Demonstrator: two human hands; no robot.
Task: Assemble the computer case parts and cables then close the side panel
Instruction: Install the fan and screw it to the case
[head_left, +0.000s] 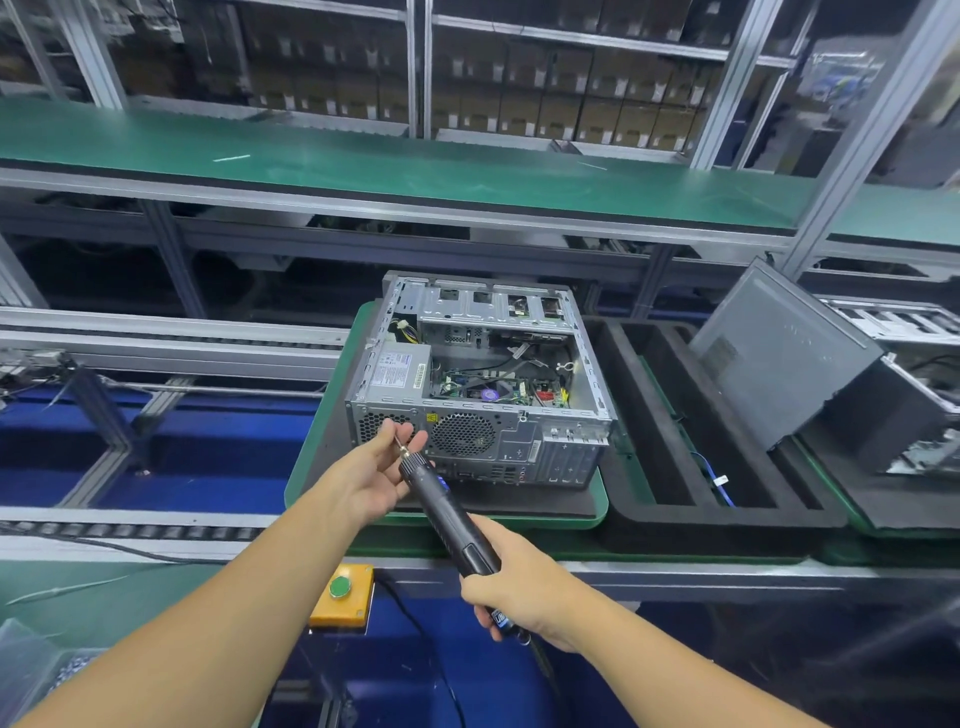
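A person's right hand (511, 587) is gripping a black electric screwdriver (452, 514) while the left hand (374, 475) is pinching its bit tip beside the rear of an open grey metal computer case (483, 379) lying on a green tray (597, 512). Any screw there is too small to make out.

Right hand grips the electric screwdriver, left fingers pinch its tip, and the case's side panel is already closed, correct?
No. The head view shows the computer case open, its inside exposed, not closed. The rest holds: the right hand grips the electric screwdriver, and the left hand pinches its tip.
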